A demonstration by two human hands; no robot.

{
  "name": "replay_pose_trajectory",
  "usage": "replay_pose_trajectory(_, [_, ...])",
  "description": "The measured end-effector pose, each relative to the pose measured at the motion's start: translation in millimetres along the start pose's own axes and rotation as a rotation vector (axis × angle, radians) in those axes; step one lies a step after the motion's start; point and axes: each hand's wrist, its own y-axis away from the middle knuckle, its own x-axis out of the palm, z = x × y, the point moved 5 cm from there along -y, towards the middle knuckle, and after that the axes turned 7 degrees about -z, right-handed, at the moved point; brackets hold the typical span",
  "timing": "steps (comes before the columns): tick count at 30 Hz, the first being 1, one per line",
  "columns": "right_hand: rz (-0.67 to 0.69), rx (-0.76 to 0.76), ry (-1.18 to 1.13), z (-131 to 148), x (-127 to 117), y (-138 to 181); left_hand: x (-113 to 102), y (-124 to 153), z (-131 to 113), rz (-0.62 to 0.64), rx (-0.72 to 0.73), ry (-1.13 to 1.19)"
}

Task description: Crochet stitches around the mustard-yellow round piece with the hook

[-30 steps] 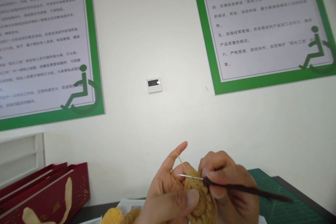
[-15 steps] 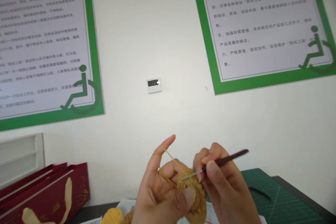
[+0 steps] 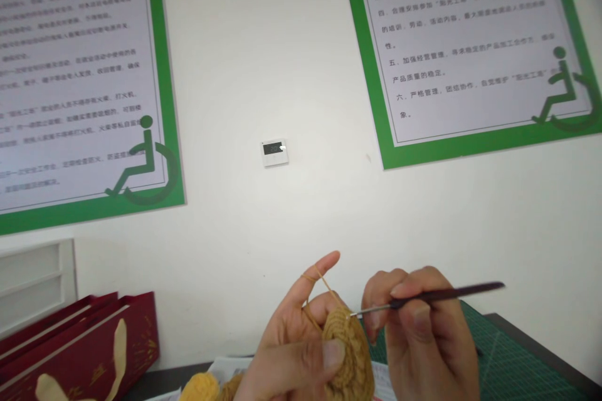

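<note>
My left hand (image 3: 294, 344) pinches a round tan crochet piece (image 3: 350, 351), its thumb pressed on the front. A strand of tan yarn (image 3: 324, 279) loops round the raised index finger and runs down to the top edge of the piece. Between thumb and fingers, my right hand (image 3: 421, 326) grips a crochet hook (image 3: 451, 293) with a dark handle and a thin metal shaft. The hook's tip meets the upper right edge of the crochet piece; whether it is inside a stitch, I cannot tell.
A yellow yarn ball (image 3: 201, 387) and some brown yarn (image 3: 230, 385) lie at the bottom, by white paper (image 3: 226, 366). Dark red gift bags (image 3: 136, 344) stand at left. A green cutting mat (image 3: 508, 351) lies at right. Behind is a wall with a thermostat (image 3: 274, 153) and green-framed posters.
My right hand and the hook have moved right, taking the tip from the front of the crochet piece to its upper edge. My left hand has shifted slightly right, its index finger leaning further right.
</note>
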Motion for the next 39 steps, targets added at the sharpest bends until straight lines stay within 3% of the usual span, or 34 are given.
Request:
replay_pose_trajectory(5, [0.003,0.436,-0.14,-13.4,6.2,0.1,-2.9,3.9,-1.9,-0.051,0.052,-0.055])
replay_pose_trajectory(7, [0.019,0.471,-0.097,-15.6,7.3,-0.3,-2.2,5.7,-3.1,-0.098,0.12,-0.116])
replay_pose_trajectory(9, [0.064,0.27,0.046,-7.4,6.1,-5.2,-1.0,7.0,-4.2,-0.149,0.183,-0.167])
replay_pose_trajectory(13, [0.252,-0.51,0.557,24.7,8.5,-0.9,2.5,7.5,-2.6,-0.177,0.225,-0.177])
replay_pose_trajectory(15, [0.211,-0.708,0.704,29.9,6.2,5.9,3.7,6.6,0.9,-0.154,0.17,-0.132])
replay_pose_trajectory(17, [0.133,-0.636,0.594,26.6,2.0,7.7,3.8,5.5,5.4,-0.123,0.058,-0.049])
replay_pose_trajectory(20, [0.03,-0.311,0.262,11.4,-0.9,5.1,3.2,4.1,6.9,-0.07,-0.065,0.052])
replay_pose_trajectory(25, [-0.059,0.224,-0.109,-8.2,-0.3,-1.2,1.0,1.9,0.2,0.008,-0.058,0.044])
replay_pose_trajectory(28, [-0.022,0.465,-0.192,-14.4,2.8,-2.3,-1.9,1.6,1.1,-0.021,-0.045,0.009])
replay_pose_trajectory(30, [-0.005,0.576,-0.21,-18.6,5.1,-1.4,-3.1,2.0,-0.8,-0.057,0.043,-0.066])
replay_pose_trajectory(32, [0.012,0.598,-0.188,-20.9,7.0,-1.1,-3.7,3.1,-4.3,-0.104,0.16,-0.163])
replay_pose_trajectory(34, [0.033,0.485,-0.135,-18.6,7.6,-3.1,-3.7,4.3,-5.7,-0.145,0.226,-0.234])
replay_pose_trajectory(37, [0.125,0.246,-0.062,-11.5,9.2,-5.2,-3.3,4.5,-2.5,-0.163,0.205,-0.239])
replay_pose_trajectory(39, [0.171,0.177,-0.045,-10.2,9.0,-4.7,-2.6,4.3,-0.4,-0.154,0.182,-0.227])
